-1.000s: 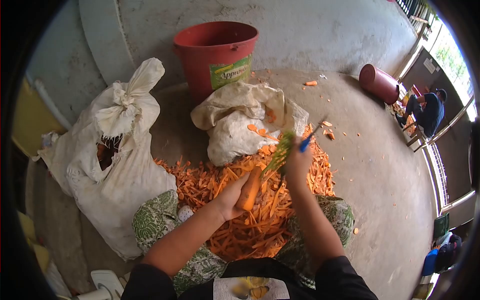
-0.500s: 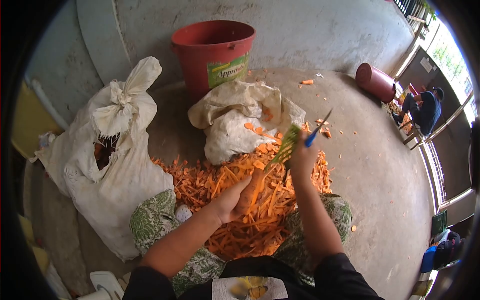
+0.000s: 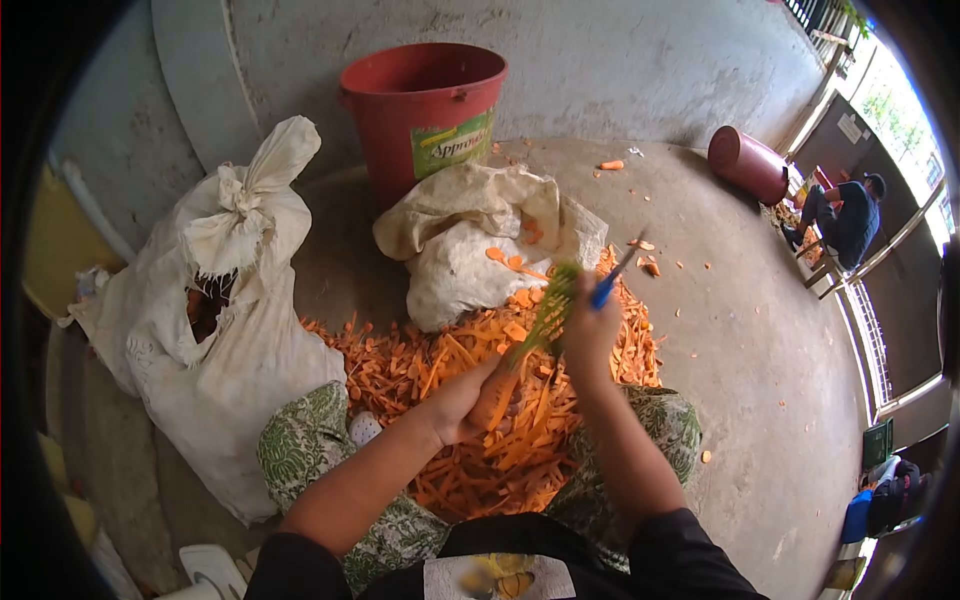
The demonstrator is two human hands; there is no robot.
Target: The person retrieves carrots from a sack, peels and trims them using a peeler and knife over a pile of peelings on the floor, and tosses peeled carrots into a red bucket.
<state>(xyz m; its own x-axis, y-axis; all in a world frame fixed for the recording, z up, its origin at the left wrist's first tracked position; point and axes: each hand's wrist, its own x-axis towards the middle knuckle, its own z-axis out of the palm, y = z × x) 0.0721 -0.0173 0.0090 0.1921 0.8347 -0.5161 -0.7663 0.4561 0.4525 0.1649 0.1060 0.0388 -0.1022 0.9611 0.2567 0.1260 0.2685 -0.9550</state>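
My left hand (image 3: 463, 403) is closed round an orange carrot (image 3: 497, 393), held slanting over a heap of carrot peelings (image 3: 480, 470) between my knees. My right hand (image 3: 590, 335) is closed on a knife (image 3: 603, 291) with a blue handle, its blade pointing up and away. From the same hand a long green strip (image 3: 543, 322) slants down to the carrot's upper end. Motion blurs the strip, so its kind cannot be made out. Fingers partly hide both the carrot and the knife handle.
A tied white sack (image 3: 220, 380) with a hole stands at left. Behind the heap are a crumpled sack (image 3: 455, 285) and a red bin (image 3: 385, 130). Another bin (image 3: 745, 165) lies tipped at far right, near a seated person (image 3: 855, 225). Carrot scraps dot the floor (image 3: 740, 330).
My right hand has moved left and down towards me, bringing the knife and green strip closer to the carrot. My left hand stays nearly in place with the carrot.
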